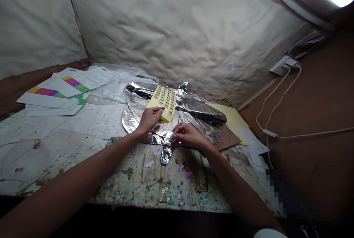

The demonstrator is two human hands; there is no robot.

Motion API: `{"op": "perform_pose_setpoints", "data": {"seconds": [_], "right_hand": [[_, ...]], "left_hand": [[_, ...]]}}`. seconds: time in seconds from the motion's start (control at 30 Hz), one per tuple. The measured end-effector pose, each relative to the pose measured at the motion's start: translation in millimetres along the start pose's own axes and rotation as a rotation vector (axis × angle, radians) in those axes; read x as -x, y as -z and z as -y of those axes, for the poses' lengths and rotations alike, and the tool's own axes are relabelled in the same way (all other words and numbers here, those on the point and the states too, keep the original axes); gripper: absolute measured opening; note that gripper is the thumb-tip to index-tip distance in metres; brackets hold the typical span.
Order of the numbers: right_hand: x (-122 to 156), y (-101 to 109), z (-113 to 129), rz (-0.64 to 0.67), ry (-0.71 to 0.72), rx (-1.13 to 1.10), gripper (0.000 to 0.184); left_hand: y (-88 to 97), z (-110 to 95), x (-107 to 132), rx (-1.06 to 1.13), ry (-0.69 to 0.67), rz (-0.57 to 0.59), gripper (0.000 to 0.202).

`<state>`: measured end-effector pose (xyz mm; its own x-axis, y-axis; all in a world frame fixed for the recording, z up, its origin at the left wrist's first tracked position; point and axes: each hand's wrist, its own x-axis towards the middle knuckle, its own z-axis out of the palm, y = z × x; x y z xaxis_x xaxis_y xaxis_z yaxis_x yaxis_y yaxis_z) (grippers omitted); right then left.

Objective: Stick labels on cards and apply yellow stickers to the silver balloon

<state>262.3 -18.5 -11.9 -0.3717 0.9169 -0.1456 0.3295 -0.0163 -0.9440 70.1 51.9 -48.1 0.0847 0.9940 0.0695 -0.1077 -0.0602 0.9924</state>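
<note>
My left hand (151,121) grips the near left edge of a yellow sheet of barcode stickers (163,100), whose lower end curls. The sheet lies on silver foil balloons (190,120), stacked flat on the worktable. My right hand (188,135) is closed in a pinch over the near edge of the top balloon, beside its neck (166,153). Whatever sits between those fingertips is too small to make out. The balloon neck points toward me and has a small orange mark.
Printed cards (52,87) and a clear plastic bag (116,83) lie at the left. Loose shiny confetti (178,195) is scattered along the front edge. Yellow paper (229,114) lies at the right, near a white cable (312,135) running from a power socket (284,65).
</note>
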Motion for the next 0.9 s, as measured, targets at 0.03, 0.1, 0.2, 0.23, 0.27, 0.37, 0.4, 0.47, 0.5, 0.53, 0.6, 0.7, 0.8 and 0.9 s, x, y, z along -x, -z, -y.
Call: {"op": "perform_pose_setpoints", "data": {"seconds": [0.03, 0.1, 0.2, 0.23, 0.27, 0.37, 0.4, 0.47, 0.5, 0.53, 0.6, 0.7, 0.8, 0.9], "right_hand": [[-0.6, 1.0, -2.4, -0.008, 0.007, 0.023, 0.029], [-1.2, 1.7, -5.9, -0.023, 0.007, 0.091, 0.026], [0.8, -2.2, -4.1, -0.112, 0.049, 0.329, 0.018], [2.1, -4.9, -1.6, -0.150, 0.072, 0.428, 0.014], [3.7, -8.1, 1.1, -0.179, 0.091, 0.520, 0.011], [8.4, -17.2, 6.8, -0.224, 0.138, 0.703, 0.002], [9.7, -18.6, 7.0, -0.241, 0.154, 0.730, 0.008], [11.7, -17.1, 5.8, -0.316, 0.180, 0.757, 0.031], [12.7, -14.1, 5.3, -0.360, 0.188, 0.771, 0.037], [13.9, -10.1, 5.4, -0.380, 0.197, 0.789, 0.037], [17.4, -1.0, 8.5, -0.272, 0.253, 0.818, 0.026], [23.4, 7.0, 17.0, 0.098, 0.393, 0.791, 0.027], [25.1, 5.8, 20.3, 0.177, 0.471, 0.786, 0.030], [21.4, 3.4, 15.1, 0.174, 0.501, 0.724, 0.017]], "left_hand": [[0.1, 0.0, 0.1, -0.004, 0.001, 0.004, 0.038], [-0.1, -0.2, 0.4, -0.004, 0.002, 0.011, 0.039], [-0.6, -0.8, 0.8, 0.009, 0.007, 0.008, 0.039], [-0.8, -1.0, 0.8, 0.014, 0.010, 0.004, 0.038], [-0.9, -1.1, 0.7, 0.018, 0.015, 0.002, 0.038], [-1.0, -1.8, 0.6, 0.020, 0.018, 0.002, 0.037], [-1.0, -2.1, 0.7, 0.018, 0.015, 0.004, 0.037], [-1.1, -3.6, 1.2, 0.016, 0.016, 0.004, 0.037], [-1.1, -4.8, 1.5, 0.018, 0.021, 0.001, 0.037], [-1.0, -6.4, 1.8, 0.026, 0.030, -0.002, 0.037], [-0.1, -11.4, 2.3, 0.059, 0.051, -0.014, 0.038], [3.7, -22.5, 1.5, 0.097, 0.029, -0.067, 0.040], [9.3, -33.5, -0.8, 0.069, -0.102, -0.141, 0.039], [13.5, -39.2, -2.9, 0.036, -0.174, -0.168, 0.040]]}}
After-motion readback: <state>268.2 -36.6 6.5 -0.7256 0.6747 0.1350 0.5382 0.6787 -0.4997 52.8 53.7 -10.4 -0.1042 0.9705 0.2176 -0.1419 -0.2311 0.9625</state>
